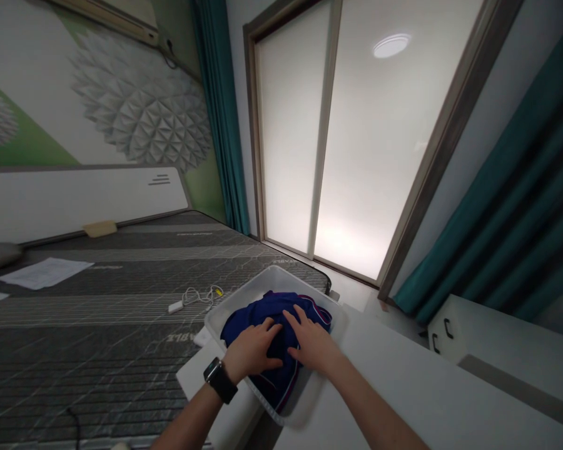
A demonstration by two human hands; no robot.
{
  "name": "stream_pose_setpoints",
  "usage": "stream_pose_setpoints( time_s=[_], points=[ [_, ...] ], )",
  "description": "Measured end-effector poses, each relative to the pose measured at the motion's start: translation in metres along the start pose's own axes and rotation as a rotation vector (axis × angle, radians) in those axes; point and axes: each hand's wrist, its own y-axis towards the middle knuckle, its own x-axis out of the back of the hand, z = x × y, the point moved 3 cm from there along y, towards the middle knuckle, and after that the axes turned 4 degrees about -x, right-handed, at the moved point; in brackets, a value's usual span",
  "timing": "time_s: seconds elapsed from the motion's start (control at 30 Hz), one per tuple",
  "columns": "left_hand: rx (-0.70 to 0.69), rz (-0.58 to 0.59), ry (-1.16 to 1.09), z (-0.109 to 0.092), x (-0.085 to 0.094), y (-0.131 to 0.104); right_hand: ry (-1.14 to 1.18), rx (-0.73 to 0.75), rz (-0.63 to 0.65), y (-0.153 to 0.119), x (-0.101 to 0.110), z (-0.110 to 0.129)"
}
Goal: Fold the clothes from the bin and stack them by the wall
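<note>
A dark blue garment with red and white piping lies bunched in a white plastic bin. On the left part of the cloth rests my left hand, its fingers apart; a black watch is on that wrist. My right hand lies on the cloth's right part, fingers spread. The two hands face each other with a small gap of cloth between them. The underside of the garment is hidden.
The bin stands on a white surface beside a dark grey mattress. A white cable with a plug and paper sheets lie on the mattress. At the right is a white cabinet, near teal curtains.
</note>
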Motion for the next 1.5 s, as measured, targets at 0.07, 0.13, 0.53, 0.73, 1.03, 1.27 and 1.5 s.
stream_pose_setpoints(
  time_s=[0.07, 0.13, 0.53, 0.73, 1.03, 1.27, 1.5],
  points=[
    [0.025, 0.004, -0.04, 0.0, -0.001, 0.0, -0.059, -0.035, 0.038, 0.008, -0.003, -0.001],
    [0.035, -0.003, -0.086, 0.001, 0.001, -0.001, -0.104, -0.05, 0.065, 0.014, -0.005, -0.001],
    [-0.075, -0.144, 0.188, -0.024, 0.0, 0.009, -0.1, -0.027, -0.123, 0.0, 0.019, 0.0],
    [0.035, -0.241, 0.169, -0.03, 0.017, 0.007, 0.155, 0.008, -0.322, -0.028, 0.053, 0.0],
    [-0.03, -0.522, -0.124, -0.052, 0.08, 0.006, 0.516, 0.023, -0.606, -0.066, 0.101, 0.001],
    [-0.099, -0.829, -0.775, -0.099, 0.117, 0.009, 0.428, 0.092, -0.541, -0.103, 0.108, 0.017],
    [-0.177, -0.641, -1.244, -0.142, 0.117, 0.019, 0.633, 0.043, -0.813, -0.134, 0.154, -0.003]
  ],
)
